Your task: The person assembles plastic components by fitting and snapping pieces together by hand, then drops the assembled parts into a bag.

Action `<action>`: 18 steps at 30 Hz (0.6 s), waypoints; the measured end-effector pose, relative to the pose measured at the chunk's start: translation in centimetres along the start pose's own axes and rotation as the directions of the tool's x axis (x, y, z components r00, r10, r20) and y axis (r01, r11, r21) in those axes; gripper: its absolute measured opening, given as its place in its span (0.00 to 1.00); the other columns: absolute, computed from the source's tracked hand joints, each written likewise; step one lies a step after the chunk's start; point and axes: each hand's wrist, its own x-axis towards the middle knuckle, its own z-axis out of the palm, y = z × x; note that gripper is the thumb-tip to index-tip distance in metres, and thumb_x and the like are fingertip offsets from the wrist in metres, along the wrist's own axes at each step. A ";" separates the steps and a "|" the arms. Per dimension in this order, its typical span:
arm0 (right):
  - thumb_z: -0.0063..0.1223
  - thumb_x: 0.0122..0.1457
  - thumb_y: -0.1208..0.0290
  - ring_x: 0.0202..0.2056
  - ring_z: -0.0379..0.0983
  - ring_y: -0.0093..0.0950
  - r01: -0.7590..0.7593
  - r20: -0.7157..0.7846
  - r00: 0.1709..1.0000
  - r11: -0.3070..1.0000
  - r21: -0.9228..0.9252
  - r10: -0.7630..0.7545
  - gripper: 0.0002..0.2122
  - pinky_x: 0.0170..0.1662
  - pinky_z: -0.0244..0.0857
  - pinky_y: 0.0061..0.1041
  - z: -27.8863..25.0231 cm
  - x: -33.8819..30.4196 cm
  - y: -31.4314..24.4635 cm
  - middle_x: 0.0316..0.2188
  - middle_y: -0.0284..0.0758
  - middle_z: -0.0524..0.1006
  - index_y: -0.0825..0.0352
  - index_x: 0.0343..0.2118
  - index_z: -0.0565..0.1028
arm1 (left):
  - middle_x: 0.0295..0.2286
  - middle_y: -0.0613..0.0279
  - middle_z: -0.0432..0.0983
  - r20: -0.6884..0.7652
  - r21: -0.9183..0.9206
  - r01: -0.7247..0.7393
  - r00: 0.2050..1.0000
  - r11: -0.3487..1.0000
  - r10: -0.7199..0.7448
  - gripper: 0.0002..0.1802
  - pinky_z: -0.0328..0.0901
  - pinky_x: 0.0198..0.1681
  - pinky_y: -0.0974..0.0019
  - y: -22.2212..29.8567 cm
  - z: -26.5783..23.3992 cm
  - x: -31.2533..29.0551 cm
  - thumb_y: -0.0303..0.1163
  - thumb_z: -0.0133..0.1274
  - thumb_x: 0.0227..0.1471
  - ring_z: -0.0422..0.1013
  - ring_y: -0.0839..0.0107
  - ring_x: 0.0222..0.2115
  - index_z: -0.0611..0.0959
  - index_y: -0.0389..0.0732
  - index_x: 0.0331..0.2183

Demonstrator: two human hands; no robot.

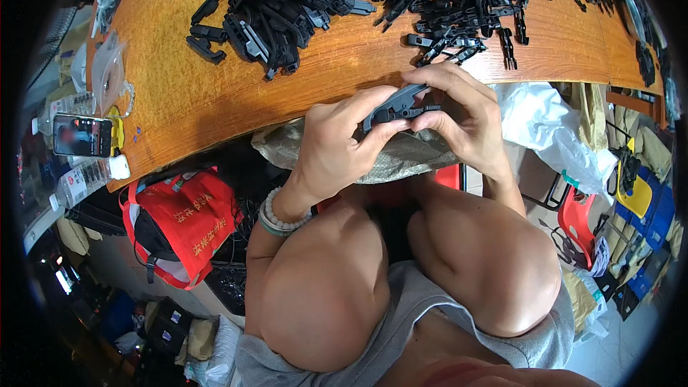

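Note:
Between my two hands, just off the table's near edge, is a small black plastic part [396,109] with a curved body and a ridged tab at its right end. My left hand [342,131] pinches its left end between thumb and fingers. On the other end, the thumb and fingertips of my right hand [462,111] are closed. My fingers cover some of the part. Beyond my hands, a heap of larger black plastic parts [276,14] lies on the wooden table [165,93], with a pile of slimmer black pieces [459,7] to its right.
A phone [82,135] and clear plastic bottles [75,185] are at the far left. A red bag [188,226] sits below the table's left side. A woven sack [287,147] lies under my hands. White plastic bags [548,118] and a red chair [577,226] are at the right.

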 end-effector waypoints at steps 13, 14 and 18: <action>0.59 0.45 0.80 0.29 0.73 0.28 0.017 -0.059 0.998 0.999 -0.035 -0.019 0.11 0.33 0.66 0.23 0.2 0.2 0.1 0.27 0.38 0.76 0.72 0.34 0.76 | 0.28 0.49 0.76 0.035 0.030 -0.011 0.999 0.999 0.010 0.17 0.67 0.28 0.64 -0.2 -0.2 0.4 0.24 0.60 0.41 0.75 0.57 0.27 0.77 0.30 0.37; 0.59 0.45 0.79 0.30 0.73 0.28 0.010 -0.080 0.997 1.000 -0.011 -0.011 0.11 0.33 0.66 0.23 0.5 0.0 0.1 0.28 0.38 0.76 0.72 0.33 0.76 | 0.28 0.49 0.76 0.052 0.021 -0.018 0.999 1.000 0.016 0.17 0.67 0.29 0.64 -0.2 -0.3 0.3 0.24 0.60 0.42 0.75 0.57 0.27 0.77 0.31 0.37; 0.60 0.46 0.76 0.31 0.72 0.30 -0.080 0.045 0.996 0.997 0.006 0.080 0.11 0.35 0.65 0.25 -0.5 -0.7 0.0 0.30 0.39 0.75 0.71 0.34 0.76 | 0.28 0.52 0.78 0.120 0.074 -0.029 0.993 0.997 0.020 0.16 0.68 0.29 0.68 -0.4 -1.2 0.5 0.22 0.61 0.39 0.76 0.66 0.26 0.80 0.32 0.36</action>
